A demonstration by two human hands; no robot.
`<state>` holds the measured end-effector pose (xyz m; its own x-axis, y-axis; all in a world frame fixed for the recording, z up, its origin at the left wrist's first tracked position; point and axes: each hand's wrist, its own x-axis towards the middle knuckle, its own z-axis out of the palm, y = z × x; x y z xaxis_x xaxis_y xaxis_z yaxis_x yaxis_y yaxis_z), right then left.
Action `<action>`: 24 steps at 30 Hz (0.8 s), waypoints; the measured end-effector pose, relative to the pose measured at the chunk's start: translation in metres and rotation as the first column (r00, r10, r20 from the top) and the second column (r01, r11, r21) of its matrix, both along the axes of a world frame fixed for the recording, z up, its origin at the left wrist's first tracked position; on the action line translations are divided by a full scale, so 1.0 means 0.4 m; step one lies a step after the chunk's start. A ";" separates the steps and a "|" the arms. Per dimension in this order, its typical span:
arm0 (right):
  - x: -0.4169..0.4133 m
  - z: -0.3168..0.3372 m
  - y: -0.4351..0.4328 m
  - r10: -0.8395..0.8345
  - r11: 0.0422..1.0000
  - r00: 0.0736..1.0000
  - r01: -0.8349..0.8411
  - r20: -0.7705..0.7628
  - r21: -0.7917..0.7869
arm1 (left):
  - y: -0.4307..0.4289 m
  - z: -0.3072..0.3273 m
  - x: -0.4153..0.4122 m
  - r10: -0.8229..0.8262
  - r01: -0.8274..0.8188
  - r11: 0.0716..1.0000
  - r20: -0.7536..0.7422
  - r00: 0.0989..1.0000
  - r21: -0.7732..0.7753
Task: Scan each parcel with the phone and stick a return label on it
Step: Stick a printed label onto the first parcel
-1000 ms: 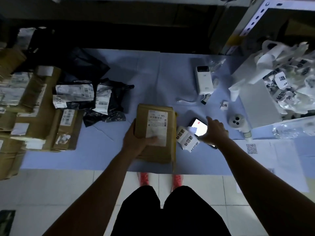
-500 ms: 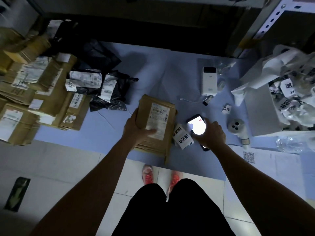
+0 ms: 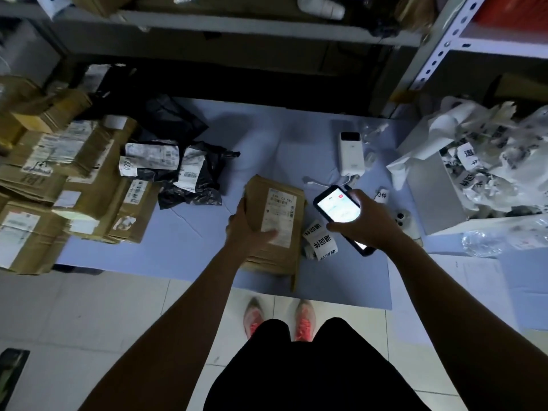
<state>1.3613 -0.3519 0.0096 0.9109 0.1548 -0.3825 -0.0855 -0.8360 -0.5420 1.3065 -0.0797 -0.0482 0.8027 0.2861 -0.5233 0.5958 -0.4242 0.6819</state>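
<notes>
Brown cardboard parcel lies mid-way along the blue sheet, printed slip facing up. The left hand grips its near left edge, thumb on top. Just right, the right hand holds the lit phone beside a roll of return labels.

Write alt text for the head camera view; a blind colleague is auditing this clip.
A person standing over a blue mat grips a brown parcel with the left hand and holds a lit phone beside it in the right hand. A roll of return labels lies between them, and more parcels are piled at the left.
</notes>
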 end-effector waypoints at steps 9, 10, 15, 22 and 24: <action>-0.075 0.067 -0.033 0.193 0.936 0.981 -0.177 0.023 -0.304 | -0.013 -0.006 0.001 -0.023 0.024 0.997 -0.006 1.000 0.068; -0.080 0.072 -0.038 0.195 0.932 0.981 -0.178 0.022 -0.316 | -0.015 -0.006 0.001 -0.022 0.023 0.997 -0.004 1.000 0.072; -0.100 0.085 -0.055 0.173 0.914 0.982 -0.131 0.075 -0.385 | -0.021 -0.002 -0.002 -0.025 0.025 0.996 -0.002 1.000 0.088; -0.110 0.104 -0.074 0.171 0.906 0.979 -0.113 0.109 -0.408 | -0.035 0.008 -0.006 -0.024 0.025 0.994 -0.016 1.000 0.107; -0.112 0.109 -0.073 0.180 0.901 0.978 -0.121 0.106 -0.416 | -0.035 0.010 -0.005 -0.033 0.035 0.993 -0.018 0.999 0.115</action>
<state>1.3166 -0.3813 0.0531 0.9373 0.1530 -0.3131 0.1101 -0.9825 -0.1505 1.3044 -0.0939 -0.0442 0.8044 0.3183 -0.5016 0.5906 -0.5194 0.6176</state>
